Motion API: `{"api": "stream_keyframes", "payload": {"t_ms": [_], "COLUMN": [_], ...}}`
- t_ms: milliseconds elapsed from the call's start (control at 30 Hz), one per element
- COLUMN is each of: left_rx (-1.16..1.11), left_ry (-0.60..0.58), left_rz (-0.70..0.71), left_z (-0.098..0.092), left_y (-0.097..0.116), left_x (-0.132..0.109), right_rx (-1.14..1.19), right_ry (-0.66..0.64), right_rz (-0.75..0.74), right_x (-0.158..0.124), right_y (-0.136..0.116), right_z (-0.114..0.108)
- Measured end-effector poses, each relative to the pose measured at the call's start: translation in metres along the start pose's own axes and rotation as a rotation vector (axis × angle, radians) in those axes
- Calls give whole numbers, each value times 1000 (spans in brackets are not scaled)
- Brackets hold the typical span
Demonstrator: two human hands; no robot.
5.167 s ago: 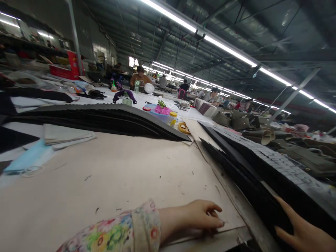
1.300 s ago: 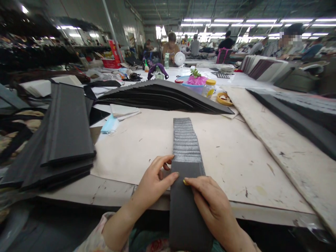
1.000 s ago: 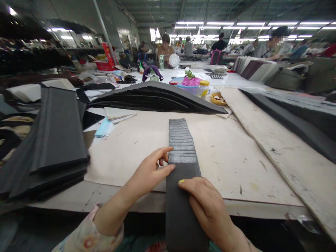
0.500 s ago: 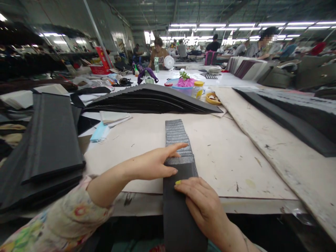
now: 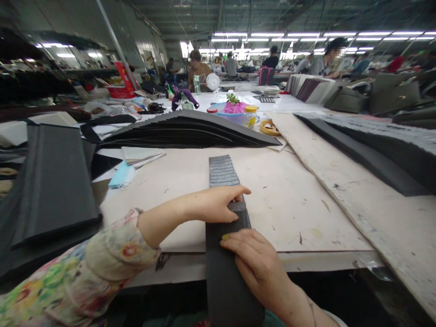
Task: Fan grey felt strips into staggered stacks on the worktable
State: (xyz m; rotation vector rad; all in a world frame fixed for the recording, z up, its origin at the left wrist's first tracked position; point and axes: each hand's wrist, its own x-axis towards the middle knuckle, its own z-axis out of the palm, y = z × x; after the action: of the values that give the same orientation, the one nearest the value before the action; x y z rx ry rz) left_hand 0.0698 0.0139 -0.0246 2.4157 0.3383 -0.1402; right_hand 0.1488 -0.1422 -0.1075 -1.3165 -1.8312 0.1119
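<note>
A long black strip (image 5: pixel 223 277) lies lengthwise in front of me, its near end reaching past the table edge towards my lap. Beyond it, more strips lie fanned in a stack, their grey ends (image 5: pixel 221 169) showing as steps. My left hand (image 5: pixel 223 204) reaches across this stack, thumb on the top strip near its grey end, forefinger stretched out and apart from the thumb. Lower down, my right hand (image 5: pixel 259 259) bends over the strip's right side, fingers together and pressed on it. One digit wears a yellow tip (image 5: pixel 225 236). The right hand's underside is hidden.
A curved pile of black sheets (image 5: pixel 190 129) lies behind the board (image 5: pixel 299 204). More black panels (image 5: pixel 51 181) are stacked left, others (image 5: pixel 361 150) right. A blue face mask (image 5: pixel 121 175), a yellow-lidded jar (image 5: pixel 250 117) and a basin (image 5: pixel 221 113) stand around. Co-workers sit farther back.
The view has shifted slightly, moving most things left. My left hand has slid a little right across the strip, covering more of the grey end. My right hand keeps its place on the strip.
</note>
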Motion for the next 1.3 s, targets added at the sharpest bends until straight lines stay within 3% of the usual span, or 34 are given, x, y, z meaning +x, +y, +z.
{"api": "stream_keyframes", "payload": {"t_ms": [233, 533, 700, 933, 1300], "left_rx": [198, 217, 171, 177, 479], "left_ry": [-53, -141, -18, 156, 258], "left_rz": [-121, -75, -100, -3, 65], "left_z": [4, 5, 14, 29, 49], "left_y": [-10, -10, -14, -12, -3], "left_x": [1, 4, -2, -6, -16], "right_rx": [-123, -188, -164, -165, -148], "right_ry": [-11, -75, -98, -65, -81], "right_rz": [10, 50, 68, 71, 95], "right_x": [-1, 2, 0, -3, -3], "right_y": [-2, -15, -13, -11, -9], "right_z": [0, -9, -6, -3, -2]}}
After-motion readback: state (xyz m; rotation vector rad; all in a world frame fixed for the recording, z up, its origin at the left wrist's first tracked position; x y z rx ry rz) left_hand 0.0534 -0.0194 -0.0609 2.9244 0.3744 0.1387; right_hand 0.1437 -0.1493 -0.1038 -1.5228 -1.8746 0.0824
